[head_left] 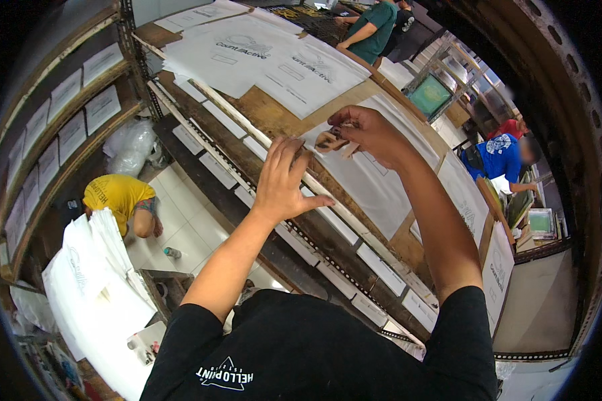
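My left hand [282, 184] lies with fingers and thumb spread over a long pale rail [344, 212] along the near edge of the wooden table. To its right, my right hand [371, 137] is raised over the table with its fingers bent together. A small brown and beige piece [329, 141] shows at those fingertips; its kind I cannot make out. Below this hand, a white printed sheet [381, 180] lies flat on the brown tabletop [264, 110]. More white printed sheets [308, 73] cover the far part of the table.
Slotted shelves with paper-labelled edges [211, 164] run under the table. At left stand more shelves [80, 110] and a stack of white sheets [97, 294]. A person in yellow [117, 197] crouches on the floor. Others, in green [374, 30] and blue [502, 154], work beyond the table.
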Demonstrator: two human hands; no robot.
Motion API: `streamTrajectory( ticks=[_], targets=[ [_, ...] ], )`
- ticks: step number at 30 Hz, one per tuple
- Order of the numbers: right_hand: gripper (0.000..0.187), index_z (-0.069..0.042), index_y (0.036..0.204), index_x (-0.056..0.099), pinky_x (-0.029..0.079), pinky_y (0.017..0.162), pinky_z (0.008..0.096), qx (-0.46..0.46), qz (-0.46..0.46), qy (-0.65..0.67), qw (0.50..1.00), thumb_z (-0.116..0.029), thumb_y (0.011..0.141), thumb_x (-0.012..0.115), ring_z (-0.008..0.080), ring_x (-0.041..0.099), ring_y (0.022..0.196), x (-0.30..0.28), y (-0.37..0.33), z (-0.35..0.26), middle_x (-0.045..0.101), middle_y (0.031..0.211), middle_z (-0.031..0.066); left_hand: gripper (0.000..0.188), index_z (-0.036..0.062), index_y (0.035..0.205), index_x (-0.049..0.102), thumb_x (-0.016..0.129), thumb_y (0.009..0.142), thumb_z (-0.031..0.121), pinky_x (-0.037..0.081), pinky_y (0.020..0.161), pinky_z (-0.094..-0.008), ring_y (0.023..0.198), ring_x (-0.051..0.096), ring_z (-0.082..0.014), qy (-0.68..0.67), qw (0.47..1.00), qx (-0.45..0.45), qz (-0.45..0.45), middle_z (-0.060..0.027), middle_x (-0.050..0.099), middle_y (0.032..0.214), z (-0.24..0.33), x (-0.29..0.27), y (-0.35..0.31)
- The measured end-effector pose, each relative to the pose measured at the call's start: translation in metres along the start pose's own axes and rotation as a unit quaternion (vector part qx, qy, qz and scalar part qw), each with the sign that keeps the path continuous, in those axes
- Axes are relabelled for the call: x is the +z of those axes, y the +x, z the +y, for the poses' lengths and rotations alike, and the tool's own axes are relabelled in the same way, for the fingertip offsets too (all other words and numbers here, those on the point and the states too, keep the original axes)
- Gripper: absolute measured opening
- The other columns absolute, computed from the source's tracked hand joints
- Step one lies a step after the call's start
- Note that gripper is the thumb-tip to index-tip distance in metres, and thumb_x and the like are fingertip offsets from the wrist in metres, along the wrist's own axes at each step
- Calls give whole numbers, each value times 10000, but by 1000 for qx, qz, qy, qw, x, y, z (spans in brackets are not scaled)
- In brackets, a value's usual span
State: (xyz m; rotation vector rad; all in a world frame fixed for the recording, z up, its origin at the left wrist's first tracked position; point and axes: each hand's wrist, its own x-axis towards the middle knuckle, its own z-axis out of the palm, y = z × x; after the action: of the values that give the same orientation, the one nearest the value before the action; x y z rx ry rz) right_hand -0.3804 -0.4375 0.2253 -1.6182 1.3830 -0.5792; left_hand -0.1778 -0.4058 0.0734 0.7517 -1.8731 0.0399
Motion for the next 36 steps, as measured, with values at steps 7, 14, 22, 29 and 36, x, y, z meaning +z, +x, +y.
streamTrajectory(
  ticks=[7,14,22,29,36],
  targets=[
    [234,4,1227,641,581,893,319,-7,3,244,970,-164,1071,592,180,691,1066,5,-56,0,693,1163,99,538,-48,1291,583,827,880,200,471,1039,-438,1225,571,-377,-142,977,-83,135,-241,560,1335,52,-37,21],
    [417,20,1403,541,561,979,334,-75,-3,222,972,-145,1032,634,206,703,1073,9,-123,-8,669,1272,140,270,-43,1128,702,784,889,51,535,890,-334,978,675,-227,-266,947,-165,79,-155,685,1127,109,-47,37],
    [420,11,1335,579,564,812,311,-77,2,165,983,-199,993,702,159,680,954,-8,-151,6,694,1141,94,207,-60,1133,697,719,947,26,539,871,-295,947,685,-184,-380,897,-202,101,-152,702,1102,126,-31,36],
    [438,-14,1325,604,562,838,338,-86,38,170,981,-244,975,731,164,652,1038,-4,-156,17,671,1207,78,182,-60,1155,684,663,1014,54,530,870,-258,943,666,-109,-549,767,-328,48,-84,718,1094,126,-31,34],
    [402,-20,1317,612,528,966,369,-46,38,284,957,-219,987,727,181,648,1136,29,-150,28,673,1258,73,205,-41,1179,653,681,1007,67,584,861,-281,948,691,-124,-662,648,-374,49,-95,721,1093,120,-28,27]
  ],
)
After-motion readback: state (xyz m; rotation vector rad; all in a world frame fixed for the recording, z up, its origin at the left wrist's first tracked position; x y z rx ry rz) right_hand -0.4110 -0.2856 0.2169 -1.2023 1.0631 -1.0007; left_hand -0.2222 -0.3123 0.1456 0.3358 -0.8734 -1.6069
